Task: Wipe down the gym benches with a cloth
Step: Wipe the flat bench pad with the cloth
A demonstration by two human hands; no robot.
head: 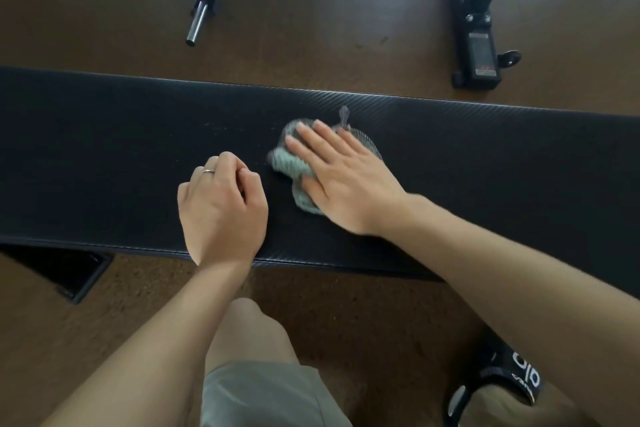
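Your right hand [341, 177] lies flat with straight fingers on the cloth [294, 163], pressing it down so it rubs the bench [104, 156]. Your left hand [221, 204] rests beside it, fingers curled, holding nothing, maybe to steady you. The cloth is small, bunched, pale green, in the bench's middle.

Cloth [289, 163] centre under right hand [341, 180]; counter [104, 163] ends beyond both frame edges.
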